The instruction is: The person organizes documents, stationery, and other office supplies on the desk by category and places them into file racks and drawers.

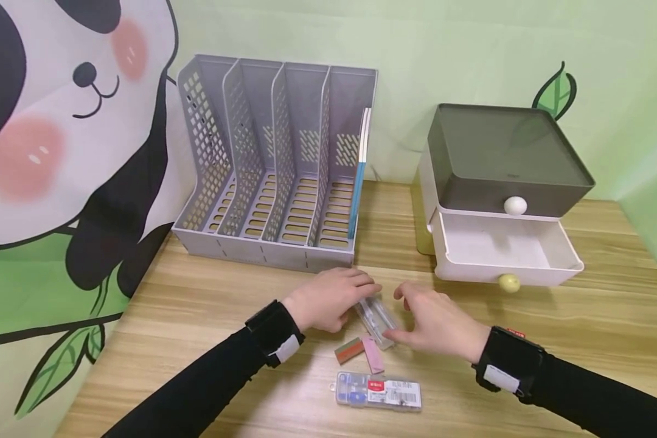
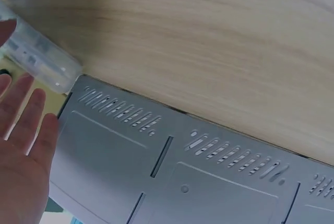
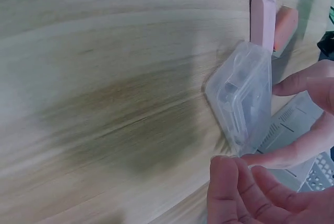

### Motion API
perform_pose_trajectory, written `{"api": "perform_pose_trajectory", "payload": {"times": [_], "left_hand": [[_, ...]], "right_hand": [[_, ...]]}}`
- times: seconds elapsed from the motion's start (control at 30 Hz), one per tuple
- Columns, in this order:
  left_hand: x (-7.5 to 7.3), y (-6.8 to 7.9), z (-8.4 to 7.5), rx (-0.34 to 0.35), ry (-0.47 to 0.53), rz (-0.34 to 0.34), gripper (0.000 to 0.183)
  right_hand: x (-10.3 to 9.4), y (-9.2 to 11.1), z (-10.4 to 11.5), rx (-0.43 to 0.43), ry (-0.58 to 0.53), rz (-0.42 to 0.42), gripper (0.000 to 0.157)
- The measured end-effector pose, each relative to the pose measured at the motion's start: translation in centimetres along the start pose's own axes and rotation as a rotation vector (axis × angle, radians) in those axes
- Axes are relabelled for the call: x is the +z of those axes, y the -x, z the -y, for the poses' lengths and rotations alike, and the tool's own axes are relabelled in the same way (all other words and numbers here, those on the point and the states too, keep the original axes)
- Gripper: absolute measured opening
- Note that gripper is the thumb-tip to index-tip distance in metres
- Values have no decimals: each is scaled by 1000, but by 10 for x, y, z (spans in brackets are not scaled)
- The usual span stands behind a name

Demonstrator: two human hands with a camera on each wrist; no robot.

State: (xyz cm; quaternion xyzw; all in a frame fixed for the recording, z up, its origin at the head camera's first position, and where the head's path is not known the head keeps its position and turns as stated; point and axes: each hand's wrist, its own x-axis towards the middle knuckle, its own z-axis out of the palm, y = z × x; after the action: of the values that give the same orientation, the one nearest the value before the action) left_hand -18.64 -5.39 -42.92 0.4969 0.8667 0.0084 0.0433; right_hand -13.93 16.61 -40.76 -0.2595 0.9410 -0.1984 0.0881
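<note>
A long clear plastic case [image 1: 376, 322] lies slanted on the table between the two hands, with small items dimly visible inside. My left hand [image 1: 331, 299] is at its far end, thumb and fingers spread around it; in the left wrist view the fingers of this hand [image 2: 23, 166] look loosely extended. On the case's other side is my right hand [image 1: 437, 319], fingers relaxed and thumb by the near end. Whether either hand touches the case is hard to tell. A pink eraser [image 3: 262, 19] and an orange-and-green eraser [image 1: 349, 350] lie at its near end.
A second clear case [image 1: 378, 391] with a red-and-white label lies nearer me. Behind the hands stands a grey file rack [image 1: 268, 252] holding thin books [image 1: 359, 182] at its right end. At right, a drawer box [image 1: 517, 143] has its lower white drawer [image 1: 498, 243] pulled out.
</note>
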Motion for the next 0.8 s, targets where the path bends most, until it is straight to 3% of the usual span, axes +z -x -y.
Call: {"api": "perform_pose_trajectory", "payload": {"times": [0.13,0.3,0.53,0.67,0.8], "left_hand": [[4,-2,0,2,-46,17,76],[9,-4,0,14,-110,3,66],[13,-2,3,46,-89,-55,59],[12,2,5,64,-64,-121,58],[7,4,6,83,-25,-233,60]], "right_hand": [[1,0,0,12,-7,6,57],[-1,1,-1,30,-29,12,59],[-6,4,-6,45,-71,12,60],[-7,5,-9,22,-149,-22,54],[-9,2,-11,2,-261,-62,47]]}}
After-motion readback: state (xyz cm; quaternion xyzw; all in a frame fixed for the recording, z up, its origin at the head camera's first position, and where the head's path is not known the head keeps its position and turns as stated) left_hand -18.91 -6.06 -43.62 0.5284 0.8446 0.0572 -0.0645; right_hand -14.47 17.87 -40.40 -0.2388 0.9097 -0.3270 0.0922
